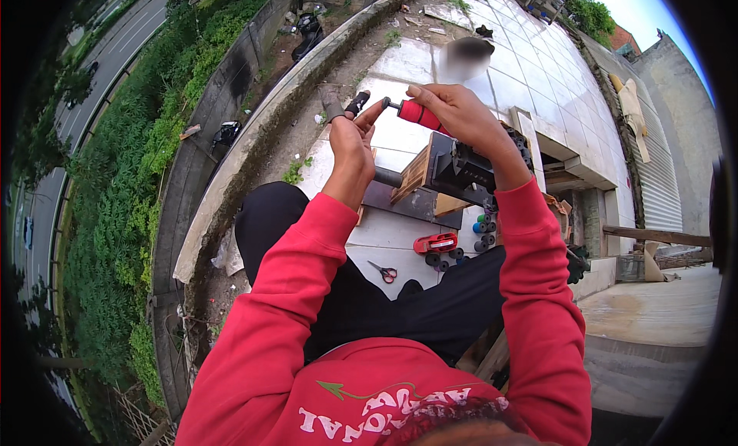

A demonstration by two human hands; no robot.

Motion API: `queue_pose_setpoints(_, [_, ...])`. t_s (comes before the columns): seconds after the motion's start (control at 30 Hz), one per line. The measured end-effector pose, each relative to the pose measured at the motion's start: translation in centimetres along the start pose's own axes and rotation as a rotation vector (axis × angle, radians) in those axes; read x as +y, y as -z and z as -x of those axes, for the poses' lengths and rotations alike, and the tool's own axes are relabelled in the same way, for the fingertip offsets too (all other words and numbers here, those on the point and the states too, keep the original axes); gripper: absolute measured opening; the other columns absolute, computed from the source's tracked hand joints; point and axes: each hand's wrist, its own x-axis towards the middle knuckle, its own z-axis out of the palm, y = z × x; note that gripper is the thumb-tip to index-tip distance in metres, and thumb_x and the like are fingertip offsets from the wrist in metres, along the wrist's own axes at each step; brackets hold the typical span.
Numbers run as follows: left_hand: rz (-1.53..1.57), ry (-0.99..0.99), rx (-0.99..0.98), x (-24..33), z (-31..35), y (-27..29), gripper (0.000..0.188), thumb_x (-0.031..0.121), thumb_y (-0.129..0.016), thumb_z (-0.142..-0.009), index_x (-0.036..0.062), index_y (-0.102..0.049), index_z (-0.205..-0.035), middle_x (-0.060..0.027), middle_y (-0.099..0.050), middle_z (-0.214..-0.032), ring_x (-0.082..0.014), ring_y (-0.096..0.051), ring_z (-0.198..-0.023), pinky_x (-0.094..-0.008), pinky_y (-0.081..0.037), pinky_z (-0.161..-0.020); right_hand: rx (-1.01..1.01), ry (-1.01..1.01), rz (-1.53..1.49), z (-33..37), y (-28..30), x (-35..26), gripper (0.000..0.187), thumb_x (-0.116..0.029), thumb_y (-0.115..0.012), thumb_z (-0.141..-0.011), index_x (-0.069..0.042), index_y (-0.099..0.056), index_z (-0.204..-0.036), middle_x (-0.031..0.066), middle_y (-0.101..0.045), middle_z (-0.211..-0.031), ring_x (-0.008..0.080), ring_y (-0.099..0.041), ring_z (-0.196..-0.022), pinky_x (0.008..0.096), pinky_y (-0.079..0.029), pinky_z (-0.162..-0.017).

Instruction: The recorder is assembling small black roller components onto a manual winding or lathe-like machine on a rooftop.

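My right hand (461,119) is closed round a red cylinder (420,117) with thin dark bands. A short dark rod (393,104) sticks out of its left end. At that rod's tip are the fingers of my left hand (352,148), bent together. A black piece (357,102) and a grey-brown piece (332,106) show at the left fingers; whether they are held or worn I cannot tell. Below the hands stands a black device (465,168) beside a wooden block (413,173), with a dark tube (388,177) pointing left.
Red-handled scissors (384,271) lie on the tiles between my legs. Near them are a red tool (435,243) and several coloured spools (483,225). A low concrete edge (231,173) runs along the left, with plants and a road beyond. A wooden bar (657,235) juts out at right.
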Motion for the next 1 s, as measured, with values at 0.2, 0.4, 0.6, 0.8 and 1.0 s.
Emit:
queue_pose_setpoints(0.2, [0.279,0.04,-0.121,0.4,-0.9,-1.9,0.067,0.06,-0.031,-0.109,0.0025,-0.046,-0.14,-0.0181,-0.063,-0.137,-0.0272,-0.055,-0.133,-0.0451,-0.04,-0.116,0.035,0.042,-0.012,0.0,-0.1,0.0,0.048,-0.043,-0.054,-0.106,0.001,-0.071,-0.118,0.0177,-0.072,-0.082,0.0193,-0.062,-0.072,0.0353,-0.051,-0.07])
queue_pose_setpoints(0.4, [0.228,0.022,-0.092,0.3,0.5,-1.2,0.057,0.046,-0.028,-0.112,-0.003,-0.044,-0.137,-0.0239,-0.066,-0.131,-0.0297,-0.061,-0.128,-0.0382,-0.053,-0.105,-0.013,-0.004,0.008,-0.1,-0.1,0.4,0.048,-0.042,-0.054,-0.106,0.002,-0.07,-0.119,0.0171,-0.072,-0.084,0.0184,-0.063,-0.074,0.0343,-0.051,-0.071])
queue_pose_setpoints(0.6, [0.086,-0.044,-0.036,0.5,1.1,-0.7,0.054,0.039,-0.029,-0.112,-0.0006,-0.058,-0.134,-0.0202,-0.069,-0.129,-0.0244,-0.069,-0.113,-0.0331,-0.051,-0.102,0.04,0.076,-0.006,-0.1,-0.4,0.6,0.049,-0.043,-0.054,-0.106,0.002,-0.07,-0.118,0.0152,-0.073,-0.085,0.018,-0.063,-0.075,0.0338,-0.051,-0.072])
queue_pose_setpoints(0.8, [0.274,-0.001,-0.076,0.8,-0.6,-2.0,0.056,0.046,-0.032,-0.112,0.0018,-0.052,-0.14,-0.0182,-0.067,-0.131,-0.0257,-0.059,-0.131,-0.041,-0.046,-0.108,-0.084,-0.043,0.001,-0.3,0.1,0.3,0.049,-0.039,-0.053,-0.109,0.002,-0.067,-0.131,0.0126,-0.076,-0.11,0.0152,-0.067,-0.097,0.0297,-0.052,-0.087])
queue_pose_setpoints(1.0, [0.228,-0.031,-0.169,0.0,0.9,-1.4,0.055,0.042,-0.028,-0.113,-0.0017,-0.05,-0.139,-0.0241,-0.067,-0.129,-0.0309,-0.067,-0.121,-0.0369,-0.054,-0.105,0.015,0.05,-0.037,-0.5,-0.6,0.9,0.05,-0.043,-0.055,-0.106,0.003,-0.07,-0.116,0.0148,-0.071,-0.083,0.0174,-0.061,-0.074,0.034,-0.05,-0.07])
